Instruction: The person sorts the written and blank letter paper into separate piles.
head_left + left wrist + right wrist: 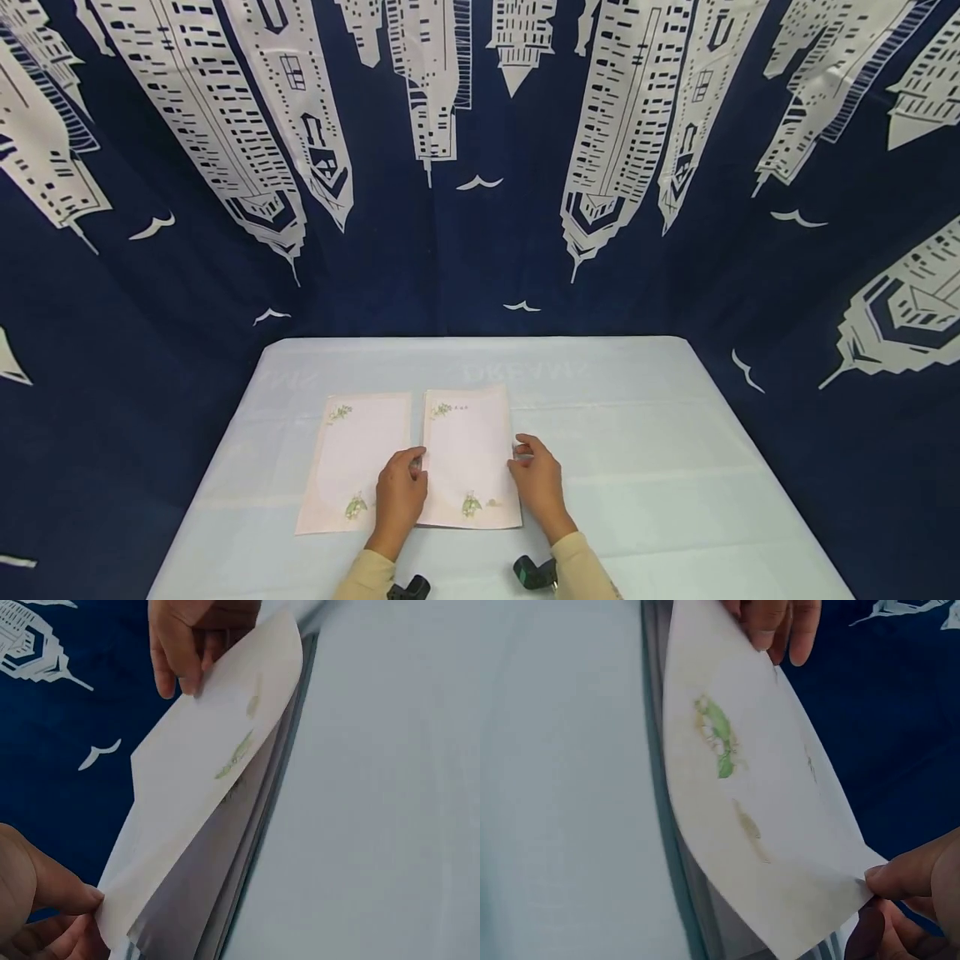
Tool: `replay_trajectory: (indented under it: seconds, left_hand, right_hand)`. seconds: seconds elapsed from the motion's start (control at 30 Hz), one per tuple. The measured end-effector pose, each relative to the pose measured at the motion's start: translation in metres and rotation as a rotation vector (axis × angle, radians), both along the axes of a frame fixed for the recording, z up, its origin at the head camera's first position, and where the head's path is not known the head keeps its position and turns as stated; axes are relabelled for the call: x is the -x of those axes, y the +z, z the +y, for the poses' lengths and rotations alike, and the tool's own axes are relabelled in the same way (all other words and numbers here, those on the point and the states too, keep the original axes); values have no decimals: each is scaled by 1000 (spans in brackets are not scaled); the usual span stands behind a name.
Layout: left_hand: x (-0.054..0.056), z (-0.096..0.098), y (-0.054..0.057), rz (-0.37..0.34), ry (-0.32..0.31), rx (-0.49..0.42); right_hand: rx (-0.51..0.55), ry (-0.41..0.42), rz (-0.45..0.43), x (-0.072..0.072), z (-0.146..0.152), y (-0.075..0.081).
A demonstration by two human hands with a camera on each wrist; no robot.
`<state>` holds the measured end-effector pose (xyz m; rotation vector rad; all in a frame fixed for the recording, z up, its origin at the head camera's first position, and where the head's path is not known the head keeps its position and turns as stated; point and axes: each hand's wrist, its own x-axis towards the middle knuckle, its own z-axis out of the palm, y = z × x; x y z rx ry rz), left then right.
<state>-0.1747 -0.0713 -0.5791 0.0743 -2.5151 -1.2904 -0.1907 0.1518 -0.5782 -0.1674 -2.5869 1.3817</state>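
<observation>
A pale pink sheet of paper (471,450) with small green-and-white flower prints is held between both hands. My left hand (401,493) pinches its left edge between thumb and fingers, and my right hand (542,482) pinches the right edge. In the left wrist view the sheet (187,780) bows upward, with a gap under its near edge. Beneath it lie more sheets (240,859) in a thin stack with a dark grey-green bottom edge. The right wrist view shows the near edge of the held sheet (757,765) curving over that stack.
A matching printed sheet (356,450) lies flat to the left, partly behind the left hand. Both rest on a white-covered table (637,467). Dark blue cloth (450,275) with white building prints hangs behind and around it. Black devices (534,573) sit at the wrists.
</observation>
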Motion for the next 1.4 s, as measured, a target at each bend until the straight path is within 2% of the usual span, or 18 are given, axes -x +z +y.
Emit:
replay_trajectory:
  seconds: [0.23,0.33,0.53,1.0,1.23,1.4]
  left_hand:
    - [3,7,8,-64,-64,-176]
    - [5,14,12,-99,-65,-213]
    - [12,33,16,-112,-98,-257]
    - [25,91,14,-106,-269,-186]
    - [30,112,6,-111,-333,-122]
    - [29,122,5,-112,-368,-71]
  right_hand:
    - [85,-52,9,2,14,4]
    - [106,-65,17,1,21,9]
    - [111,-109,2,0,40,19]
    - [40,-218,-38,-1,103,25]
    - [-18,-232,-92,-4,123,18]
    - [-70,-227,-106,-6,130,13]
